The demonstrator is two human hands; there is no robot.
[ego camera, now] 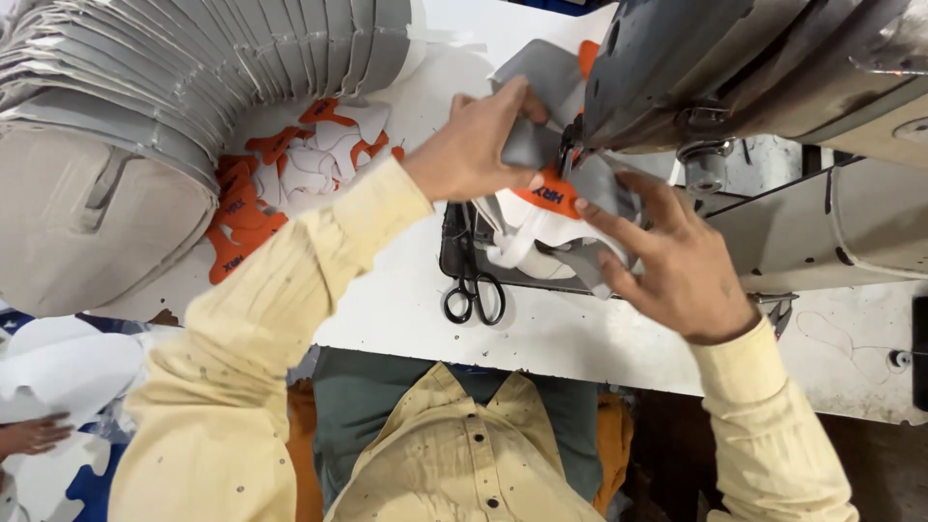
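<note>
The white counter (406, 309) carries everything here, and the grey sewing machine (764, 116) stands on its right part, with its head reaching over the work. At the left a big curved stack of grey cut pieces (193, 68) fans over the counter, one piece lying on the next. Just beside this stack lies a smaller pile of orange and white cut pieces (280, 184), spread flat.

Under the head of the machine sits the grey shoe upper (551, 184), which has an orange patch and white parts. It is lifted a little from the counter and both hands keep it there. The left hand (478, 145) comes from the left in a yellow sleeve; its fingers are closed narrow on the upper's grey edge, close to the needle area. The right hand (667, 256) is below and to the right; its fingers are spread wide and press flat on the lower side of the upper.

A pair of black scissors (474, 290) lies on the counter just under the upper, closed, handles toward the person. At the bottom left edge another person's hand (29, 435) rests on white sheets.
</note>
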